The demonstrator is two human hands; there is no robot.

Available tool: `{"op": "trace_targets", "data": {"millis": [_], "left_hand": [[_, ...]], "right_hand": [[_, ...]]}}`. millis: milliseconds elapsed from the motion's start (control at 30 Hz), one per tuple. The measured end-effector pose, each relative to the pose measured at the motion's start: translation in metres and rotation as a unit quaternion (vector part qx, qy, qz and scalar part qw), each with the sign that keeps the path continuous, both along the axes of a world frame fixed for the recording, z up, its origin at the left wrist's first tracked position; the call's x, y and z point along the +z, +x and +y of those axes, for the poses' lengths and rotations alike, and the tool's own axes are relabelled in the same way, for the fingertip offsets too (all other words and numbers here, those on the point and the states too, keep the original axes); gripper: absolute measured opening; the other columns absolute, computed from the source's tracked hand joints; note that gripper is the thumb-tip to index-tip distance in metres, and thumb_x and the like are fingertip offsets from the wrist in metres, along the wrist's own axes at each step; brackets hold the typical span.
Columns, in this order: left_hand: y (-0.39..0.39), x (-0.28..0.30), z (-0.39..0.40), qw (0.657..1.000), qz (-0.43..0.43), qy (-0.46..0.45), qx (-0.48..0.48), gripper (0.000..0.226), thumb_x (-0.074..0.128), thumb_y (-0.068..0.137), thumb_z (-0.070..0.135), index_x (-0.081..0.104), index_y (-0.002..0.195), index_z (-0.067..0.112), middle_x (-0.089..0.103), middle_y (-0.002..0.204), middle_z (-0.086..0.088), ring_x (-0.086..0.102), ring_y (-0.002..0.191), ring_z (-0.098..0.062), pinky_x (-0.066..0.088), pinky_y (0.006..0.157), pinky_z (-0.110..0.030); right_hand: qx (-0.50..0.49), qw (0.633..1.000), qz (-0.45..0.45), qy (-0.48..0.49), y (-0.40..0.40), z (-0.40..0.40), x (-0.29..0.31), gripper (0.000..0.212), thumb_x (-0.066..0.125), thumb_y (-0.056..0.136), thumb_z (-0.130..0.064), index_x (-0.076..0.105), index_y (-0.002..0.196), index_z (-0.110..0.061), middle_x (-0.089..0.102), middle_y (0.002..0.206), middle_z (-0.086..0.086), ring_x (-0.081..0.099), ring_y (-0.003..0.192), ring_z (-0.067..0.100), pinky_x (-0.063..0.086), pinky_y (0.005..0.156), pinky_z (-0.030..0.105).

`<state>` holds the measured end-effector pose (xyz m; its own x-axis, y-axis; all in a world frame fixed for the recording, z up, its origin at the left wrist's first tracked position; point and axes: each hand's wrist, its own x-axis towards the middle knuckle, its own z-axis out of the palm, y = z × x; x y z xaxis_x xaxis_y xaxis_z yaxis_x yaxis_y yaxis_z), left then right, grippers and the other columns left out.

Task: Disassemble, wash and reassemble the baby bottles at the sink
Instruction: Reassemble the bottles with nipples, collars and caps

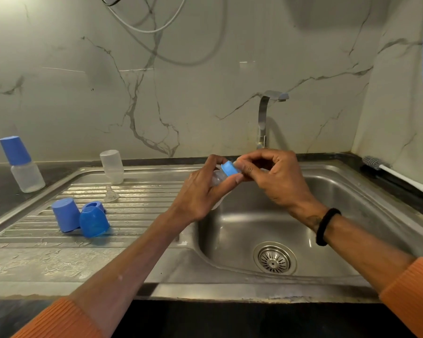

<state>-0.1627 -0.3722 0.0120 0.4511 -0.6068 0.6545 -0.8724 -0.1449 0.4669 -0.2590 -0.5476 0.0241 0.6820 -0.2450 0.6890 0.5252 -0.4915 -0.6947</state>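
Orange sleeves (59,320) sat nearest the lens, both forearms reaching over the sink rim (230,292).

Far left, on the dark counter, one assembled bottle (22,164) stood upright with its blue cap on; whether it was washed, cannot tell. On the ribbed drainboard (144,215) lay two blue caps (66,214) mouth down, touching each other, with a blue ring (93,206) just behind them. A clear teat (111,195) stood near a bare clear bottle body (112,167), which looked inverted. So one bottle was apart already.

Over the basin edge, the left hand (200,191) was wrapped round a clear bottle (216,178), fingers curled on its body. The right hand (274,176) pinched at its blue collar (231,169), probably twisting it; on or off, cannot tell. Tap (266,113) showed no running water. A bottle brush (376,164) lay on the right ledge, untouched.

Judged: disassembly midway; brushing and reassembly mostly left.
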Motion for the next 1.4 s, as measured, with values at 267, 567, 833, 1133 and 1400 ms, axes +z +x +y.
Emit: {"op": "trace_targets", "data": {"millis": [267,567,833,1133,1400], "left_hand": [[0.013,-0.004,0.014,0.997,-0.064,0.029,-0.017,0.054,0.070,0.090,0.057,0.042,0.123,0.025,0.064,0.092,0.007,0.059,0.071,-0.013,0.048,0.065,-0.032],[0.010,-0.005,0.013,0.995,-0.086,0.045,0.009,0.074,0.082,0.078,0.061,0.044,0.129,0.024,0.067,0.108,0.008,0.063,0.084,-0.009,0.053,0.076,-0.026],[0.006,-0.001,0.013,0.988,-0.137,0.029,0.059,0.068,0.089,0.066,0.061,0.067,0.114,0.018,0.069,0.104,0.006,0.062,0.091,-0.012,0.050,0.080,-0.028],[0.008,-0.007,0.011,0.989,-0.115,0.041,0.081,0.063,0.089,0.068,0.060,0.069,0.112,0.020,0.069,0.102,0.006,0.058,0.088,-0.008,0.042,0.081,-0.021],[0.009,-0.008,0.012,0.990,-0.102,0.062,0.082,0.067,0.089,0.065,0.063,0.068,0.113,0.021,0.068,0.103,0.008,0.058,0.090,-0.008,0.042,0.082,-0.022]], "right_hand": [[0.084,0.988,0.123,-0.027,0.001,-0.016,0.001,0.047,0.091,0.077,-0.026,0.075,0.121,-0.023,0.077,0.112,-0.008,0.074,0.105,0.010,0.061,0.082,0.025],[0.038,0.987,0.129,-0.093,-0.002,-0.010,0.002,0.048,0.092,0.075,-0.030,0.076,0.120,-0.026,0.077,0.109,-0.013,0.072,0.102,0.005,0.060,0.090,0.025],[0.049,0.985,0.162,-0.013,0.001,-0.003,-0.007,0.040,0.078,0.084,-0.054,0.078,0.097,-0.015,0.077,0.079,0.005,0.076,0.068,0.021,0.063,0.063,0.029],[0.022,0.976,0.209,-0.049,0.000,-0.003,-0.007,0.058,0.076,0.076,-0.072,0.071,0.115,-0.030,0.076,0.100,-0.005,0.077,0.082,0.013,0.065,0.070,0.034],[-0.019,0.973,0.156,-0.171,-0.001,-0.004,-0.009,0.045,0.086,0.079,-0.045,0.071,0.118,-0.027,0.074,0.101,-0.010,0.073,0.086,0.004,0.063,0.079,0.030]]}}
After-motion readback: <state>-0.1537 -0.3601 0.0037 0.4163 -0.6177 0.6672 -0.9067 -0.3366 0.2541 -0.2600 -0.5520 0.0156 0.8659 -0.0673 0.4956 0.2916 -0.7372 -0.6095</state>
